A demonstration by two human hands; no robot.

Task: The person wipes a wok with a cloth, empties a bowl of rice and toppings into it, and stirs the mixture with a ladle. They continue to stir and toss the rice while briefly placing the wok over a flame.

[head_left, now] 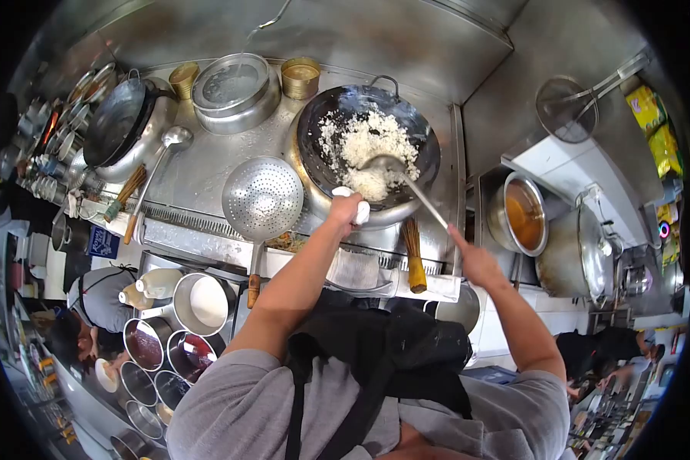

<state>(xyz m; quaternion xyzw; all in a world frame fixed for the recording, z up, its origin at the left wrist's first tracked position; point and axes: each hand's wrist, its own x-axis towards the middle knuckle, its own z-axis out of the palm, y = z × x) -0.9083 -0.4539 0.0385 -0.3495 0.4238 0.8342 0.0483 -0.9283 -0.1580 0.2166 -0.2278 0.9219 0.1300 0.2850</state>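
Loose white rice (374, 138) lies in a dark wok (318, 115) on the steel stove. My left hand (348, 211) is closed around a white cloth (363, 211) at the wok's near rim. The wok's near handle, if there is one, is hidden under hand and cloth. My right hand (475, 261) grips the handle end of a long metal ladle (424, 198). The ladle's bowl rests in the rice on the right side of the wok, over a mound of it.
A perforated skimmer (263, 198) and a bamboo brush (414, 257) lie near the wok. Behind stand a lidded pot (236, 88) and a tin can (300, 77). A pot of orange liquid (523, 215) stands right, sauce pots (147, 343) lower left. Other people work at both sides.
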